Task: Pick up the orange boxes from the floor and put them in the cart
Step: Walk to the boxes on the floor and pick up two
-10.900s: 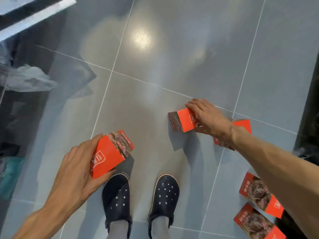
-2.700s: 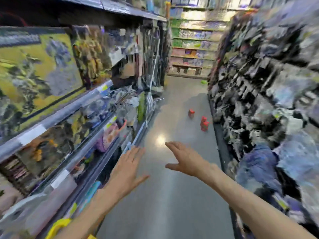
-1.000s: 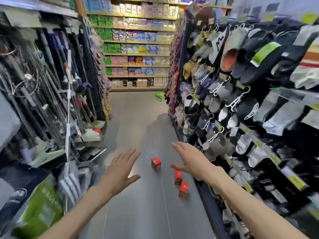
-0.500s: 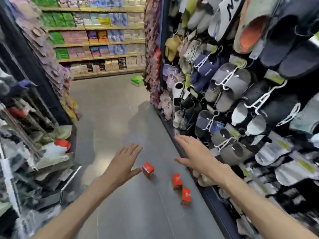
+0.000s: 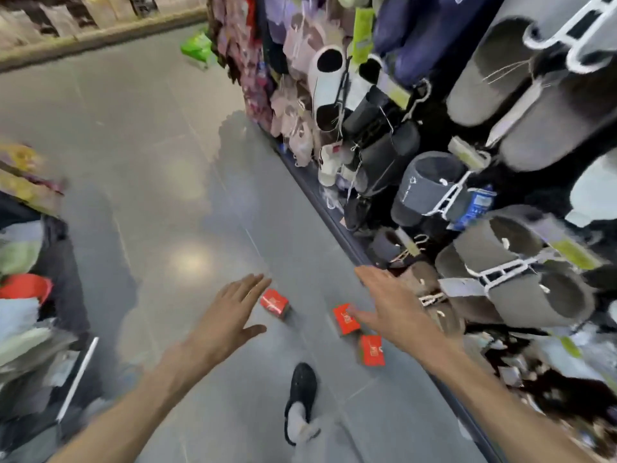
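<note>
Closer now, orange boxes (image 5: 347, 318) lie under both empty hands (image 5: 230, 312).

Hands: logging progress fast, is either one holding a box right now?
Left hand: open, holding nothing.
Right hand: open, holding nothing.

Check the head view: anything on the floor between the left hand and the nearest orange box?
Nothing. In the head view, only bare grey floor shows between the open left hand and the nearest orange box, just past its fingertips.

bare forearms, black perforated clog (image 5: 302, 384), grey sock (image 5: 295, 419)
</note>
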The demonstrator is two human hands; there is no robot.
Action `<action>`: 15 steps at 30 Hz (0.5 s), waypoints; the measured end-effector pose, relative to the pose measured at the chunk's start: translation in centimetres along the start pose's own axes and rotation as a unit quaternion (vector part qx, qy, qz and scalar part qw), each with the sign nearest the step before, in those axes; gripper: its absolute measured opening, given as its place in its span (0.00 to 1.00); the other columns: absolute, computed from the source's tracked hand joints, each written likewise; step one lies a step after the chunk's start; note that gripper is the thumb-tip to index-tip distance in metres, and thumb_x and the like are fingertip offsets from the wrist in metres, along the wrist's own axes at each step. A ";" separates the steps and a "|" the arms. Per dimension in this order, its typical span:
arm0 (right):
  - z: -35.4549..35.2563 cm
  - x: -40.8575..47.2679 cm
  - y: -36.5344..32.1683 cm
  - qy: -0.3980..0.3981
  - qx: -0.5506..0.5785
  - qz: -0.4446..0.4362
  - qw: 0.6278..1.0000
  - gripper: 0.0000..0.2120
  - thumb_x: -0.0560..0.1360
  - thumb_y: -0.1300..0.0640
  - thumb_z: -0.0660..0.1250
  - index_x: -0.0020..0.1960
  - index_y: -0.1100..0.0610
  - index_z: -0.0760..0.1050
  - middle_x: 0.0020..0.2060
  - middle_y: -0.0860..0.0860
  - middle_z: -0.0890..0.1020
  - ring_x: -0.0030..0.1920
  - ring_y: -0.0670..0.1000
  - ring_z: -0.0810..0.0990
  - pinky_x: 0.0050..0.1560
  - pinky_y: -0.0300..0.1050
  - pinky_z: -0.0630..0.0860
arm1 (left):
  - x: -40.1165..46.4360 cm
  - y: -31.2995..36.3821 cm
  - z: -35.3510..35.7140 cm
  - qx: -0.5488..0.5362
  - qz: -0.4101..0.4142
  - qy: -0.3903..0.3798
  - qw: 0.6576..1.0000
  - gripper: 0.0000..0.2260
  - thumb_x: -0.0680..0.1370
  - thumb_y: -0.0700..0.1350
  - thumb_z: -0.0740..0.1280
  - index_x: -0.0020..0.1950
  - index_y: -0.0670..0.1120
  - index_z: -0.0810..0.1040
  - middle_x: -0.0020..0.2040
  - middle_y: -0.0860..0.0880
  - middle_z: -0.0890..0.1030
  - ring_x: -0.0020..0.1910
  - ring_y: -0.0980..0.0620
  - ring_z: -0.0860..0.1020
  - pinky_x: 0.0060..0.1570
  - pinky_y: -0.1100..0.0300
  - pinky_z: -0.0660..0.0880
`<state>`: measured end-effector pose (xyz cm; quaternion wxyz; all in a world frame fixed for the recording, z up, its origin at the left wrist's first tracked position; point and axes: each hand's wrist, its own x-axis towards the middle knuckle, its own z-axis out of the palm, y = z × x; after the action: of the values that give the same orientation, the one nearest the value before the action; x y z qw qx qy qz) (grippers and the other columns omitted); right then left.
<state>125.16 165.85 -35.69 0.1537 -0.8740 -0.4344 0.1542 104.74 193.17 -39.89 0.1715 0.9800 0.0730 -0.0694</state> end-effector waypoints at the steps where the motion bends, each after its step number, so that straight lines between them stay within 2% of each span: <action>1: 2.1 1.8 1.1 -0.005 0.012 0.013 1.000 0.35 0.71 0.41 0.71 0.73 0.56 0.68 0.68 0.53 0.75 0.67 0.56 0.73 0.69 0.48 0.65 | 1.4 -1.8 1.8 -0.004 -0.008 -0.006 1.000 0.42 0.71 0.56 0.76 0.79 0.49 0.58 0.77 0.45 0.65 0.74 0.43 0.64 0.70 0.46 0.65; 3: 6.7 4.8 3.3 -0.017 0.026 0.042 0.999 0.35 0.71 0.43 0.72 0.74 0.55 0.67 0.68 0.53 0.74 0.69 0.55 0.70 0.71 0.44 0.60 | 4.3 -5.6 6.2 0.000 -0.009 -0.029 1.000 0.43 0.70 0.56 0.77 0.79 0.47 0.59 0.76 0.44 0.66 0.74 0.42 0.65 0.70 0.47 0.65; 5: 12.3 7.0 5.7 -0.001 0.046 0.065 0.997 0.36 0.72 0.39 0.69 0.74 0.55 0.67 0.68 0.53 0.74 0.69 0.52 0.68 0.70 0.39 0.56 | 7.0 -9.4 11.4 0.000 -0.008 -0.061 0.998 0.44 0.69 0.55 0.78 0.78 0.46 0.60 0.75 0.43 0.67 0.73 0.41 0.67 0.69 0.47 0.65; 7: 18.5 8.5 8.0 -0.004 0.084 0.111 0.990 0.39 0.72 0.31 0.62 0.75 0.51 0.64 0.70 0.51 0.72 0.71 0.50 0.68 0.74 0.46 0.61 | 9.9 -13.3 17.4 -0.004 -0.006 -0.077 0.997 0.45 0.67 0.53 0.79 0.78 0.46 0.60 0.75 0.43 0.67 0.73 0.41 0.66 0.69 0.47 0.65; 9: 24.7 9.4 10.2 -0.026 0.113 0.163 0.980 0.39 0.71 0.28 0.61 0.76 0.46 0.61 0.73 0.46 0.69 0.73 0.49 0.67 0.72 0.53 0.67 | 12.6 -16.7 23.5 -0.002 0.005 -0.096 0.995 0.46 0.67 0.51 0.80 0.79 0.46 0.58 0.76 0.43 0.65 0.74 0.40 0.65 0.70 0.46 0.64; 13: 35.0 10.4 13.7 -0.055 0.170 0.209 0.962 0.36 0.71 0.31 0.67 0.75 0.41 0.62 0.70 0.40 0.70 0.68 0.50 0.74 0.63 0.59 0.75 | 16.8 -22.2 35.8 0.018 -0.007 -0.142 0.990 0.47 0.71 0.51 0.76 0.81 0.49 0.49 0.81 0.46 0.54 0.79 0.44 0.53 0.75 0.48 0.55; 15: 39.5 10.3 15.0 -0.042 0.166 0.221 0.960 0.31 0.73 0.37 0.70 0.73 0.38 0.63 0.70 0.35 0.67 0.71 0.45 0.69 0.70 0.49 0.68 | 18.5 -24.2 41.4 0.039 0.007 -0.164 0.986 0.48 0.71 0.52 0.76 0.81 0.50 0.47 0.81 0.47 0.51 0.79 0.45 0.50 0.76 0.49 0.52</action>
<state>125.84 170.86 -78.85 0.2403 -0.9033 -0.2053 0.2902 114.26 203.57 -89.31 0.1436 0.9618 0.0344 -0.2306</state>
